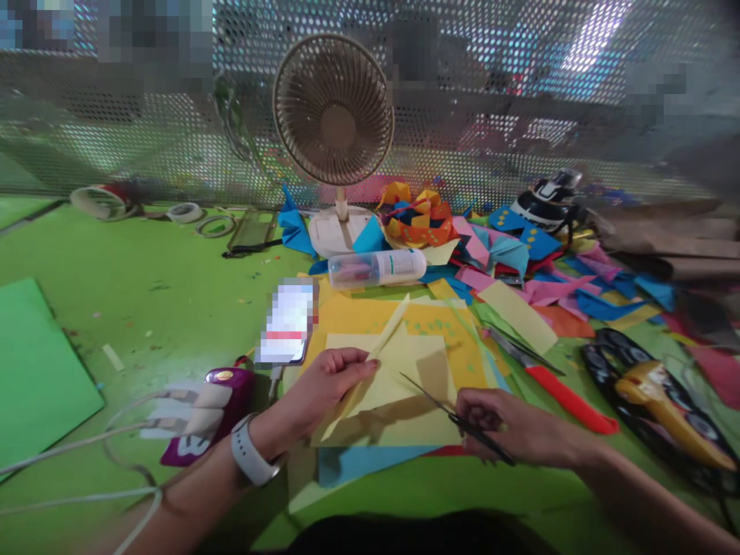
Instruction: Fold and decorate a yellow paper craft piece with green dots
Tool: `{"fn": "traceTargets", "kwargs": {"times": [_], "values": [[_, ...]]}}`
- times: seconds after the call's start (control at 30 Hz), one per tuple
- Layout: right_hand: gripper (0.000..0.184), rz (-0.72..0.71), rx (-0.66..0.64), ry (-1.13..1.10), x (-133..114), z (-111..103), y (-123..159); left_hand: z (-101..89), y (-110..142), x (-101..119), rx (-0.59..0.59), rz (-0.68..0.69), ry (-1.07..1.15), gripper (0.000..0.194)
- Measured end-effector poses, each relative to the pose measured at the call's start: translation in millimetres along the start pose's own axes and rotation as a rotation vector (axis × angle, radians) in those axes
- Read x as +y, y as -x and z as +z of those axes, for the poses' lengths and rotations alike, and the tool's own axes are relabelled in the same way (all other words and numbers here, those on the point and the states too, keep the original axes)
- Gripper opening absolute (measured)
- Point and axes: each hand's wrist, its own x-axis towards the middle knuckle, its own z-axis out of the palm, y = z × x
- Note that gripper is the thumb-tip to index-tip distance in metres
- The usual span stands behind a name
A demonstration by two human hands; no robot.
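Observation:
My left hand [338, 381] pinches a narrow folded strip of pale yellow paper [391, 327], which slants up to the right. In my right hand [491, 420] is a pair of dark scissors [431, 395], their tips pointing up and left, a short way from the strip. Whether the blades are fully closed is hard to see. Beneath both hands lies a pale yellow sheet [350, 348], on top of orange-yellow paper [462, 335] and a light blue sheet [370, 466]. Shadows of the hands fall across the pale sheet.
A fan [335, 116] stands at the back before a perforated metal screen. Nearby are a clear bottle [405, 266], a phone [289, 324], a purple power bank [211, 416] with cables, a red-handled cutter [570, 397], and coloured paper scraps [555, 289]. Green paper [40, 378] lies left.

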Motion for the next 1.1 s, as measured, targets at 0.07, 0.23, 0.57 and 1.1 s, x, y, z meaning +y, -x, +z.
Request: {"fn": "traceTargets", "kwargs": {"times": [0.07, 0.23, 0.57, 1.1], "values": [[0.035, -0.001, 0.005, 0.005, 0.4, 0.5, -0.1, -0.8, -1.1, -1.6, -0.019, 0.009, 0.016, 0.025], [0.034, 0.003, 0.011, 0.014, 1.0, 0.9, -0.6, -0.2, -1.8, -2.9, -0.018, -0.003, 0.047, 0.024], [0.033, 0.014, 0.013, 0.007, 0.3, 0.5, 0.0, -0.7, -3.4, -3.8, -0.004, 0.016, 0.040, 0.024], [0.034, 0.012, 0.020, 0.001, 3.8, -0.1, -0.4, -3.2, -4.4, -7.4, -0.005, 0.018, -0.021, 0.026]]}}
